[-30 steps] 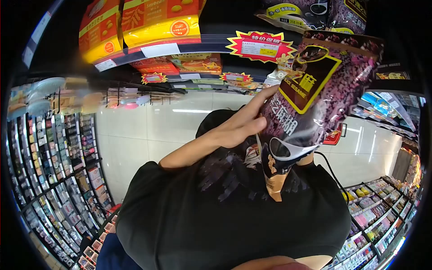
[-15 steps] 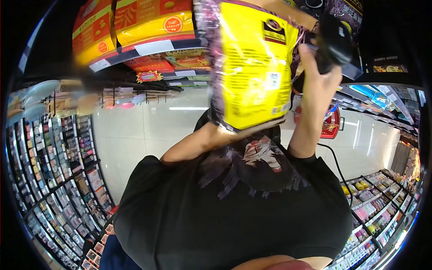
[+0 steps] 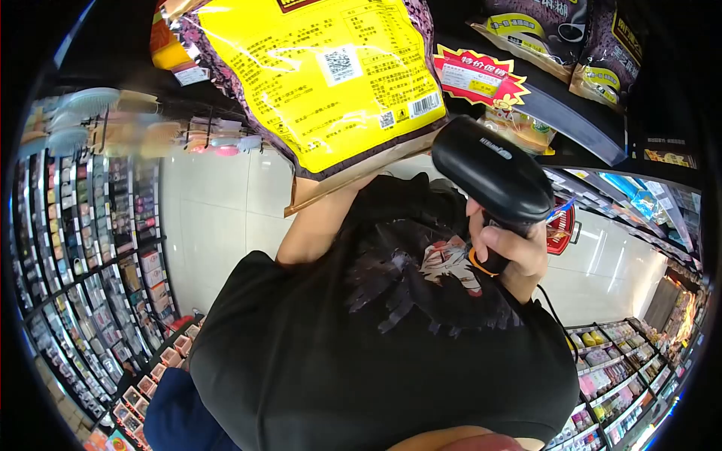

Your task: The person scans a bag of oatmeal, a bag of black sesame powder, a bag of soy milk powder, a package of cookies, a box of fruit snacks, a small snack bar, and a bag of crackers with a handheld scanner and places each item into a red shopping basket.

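My right hand [image 3: 519, 252] is wrapped around the handle of a black scanner [image 3: 492, 169], near the bag's [image 3: 320, 98] barcode corner. My left forearm [image 3: 316, 225] reaches behind the bag; I cannot tell that hidden hand's grip. Raised before the shelf [image 3: 575, 124], the bag shows a yellow back, purple-edged and glossy.

Large yellow-and-purple plastic pouch [image 3: 316, 135]: ahead, left of centre, before the bare left forearm [image 3: 316, 229] (left hand hidden behind the pouch). Rounded black plastic scanner [image 3: 492, 169]: in the bare right hand [image 3: 523, 252], just right of the pouch's lower corner (contact unclear). Dark glossy plastic pouches [image 3: 538, 28]: on the black shelf [image 3: 575, 124], ahead and right. Jagged red-and-yellow price sign [image 3: 481, 79]: between them and the large pouch. Red plastic basket [image 3: 560, 229]: on the pale tiled floor [image 3: 214, 203], right of the right hand.
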### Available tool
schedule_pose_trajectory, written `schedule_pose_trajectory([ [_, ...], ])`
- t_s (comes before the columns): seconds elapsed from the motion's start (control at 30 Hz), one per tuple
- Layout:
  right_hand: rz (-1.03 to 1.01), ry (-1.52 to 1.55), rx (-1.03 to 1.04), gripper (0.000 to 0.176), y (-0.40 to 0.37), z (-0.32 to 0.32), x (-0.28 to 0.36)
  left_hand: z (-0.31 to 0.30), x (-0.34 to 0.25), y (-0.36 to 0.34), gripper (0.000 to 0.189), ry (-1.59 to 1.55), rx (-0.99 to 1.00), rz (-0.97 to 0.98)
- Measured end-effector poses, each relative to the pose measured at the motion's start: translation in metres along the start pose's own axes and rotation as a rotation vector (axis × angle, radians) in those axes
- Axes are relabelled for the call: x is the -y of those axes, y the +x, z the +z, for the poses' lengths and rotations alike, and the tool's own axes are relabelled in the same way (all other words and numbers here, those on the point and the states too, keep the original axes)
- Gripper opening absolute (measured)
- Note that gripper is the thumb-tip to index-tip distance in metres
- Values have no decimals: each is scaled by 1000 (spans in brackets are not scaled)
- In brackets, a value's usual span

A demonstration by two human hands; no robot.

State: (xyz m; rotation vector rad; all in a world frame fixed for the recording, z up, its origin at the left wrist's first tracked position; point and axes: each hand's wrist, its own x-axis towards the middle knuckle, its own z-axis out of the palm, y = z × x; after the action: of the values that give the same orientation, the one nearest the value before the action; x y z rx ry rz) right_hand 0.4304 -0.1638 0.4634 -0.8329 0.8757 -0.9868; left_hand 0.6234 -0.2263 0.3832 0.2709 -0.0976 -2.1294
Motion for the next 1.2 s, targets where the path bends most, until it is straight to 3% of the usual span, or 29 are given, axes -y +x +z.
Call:
schedule_pose_trajectory([
  [0.43, -116, 68, -109, 40, -14, -3, 6, -13, 24, 8, 71, 165, -27, -127],
  [0.57, -338, -3, -134, 49, -16, -24, 8, -10, 37, 10, 72, 250, -23, -149],
  [0.63, -459, -223, -295, 56, -14, -39, 6, -6, 45, 12, 72, 303, -17, -166],
  [0.73, -494, -192, -468, 45, -26, -67, 3, -2, 60, 16, 72, 384, -8, -197],
  [0.9, -547, 92, -570, 52, -76, -121, -4, 7, 115, 31, 73, 502, 34, -332],
  [0.97, -691, 56, -828, 56, -98, -134, -11, 12, 147, 40, 73, 545, 65, -407],
  [1.0, -643, 80, -765, 60, -115, -143, -12, 15, 163, 43, 73, 566, 84, -444],
  [1.2, -631, 276, -897, 54, -208, -206, -19, 24, 257, 64, 74, 686, 175, -628],
])
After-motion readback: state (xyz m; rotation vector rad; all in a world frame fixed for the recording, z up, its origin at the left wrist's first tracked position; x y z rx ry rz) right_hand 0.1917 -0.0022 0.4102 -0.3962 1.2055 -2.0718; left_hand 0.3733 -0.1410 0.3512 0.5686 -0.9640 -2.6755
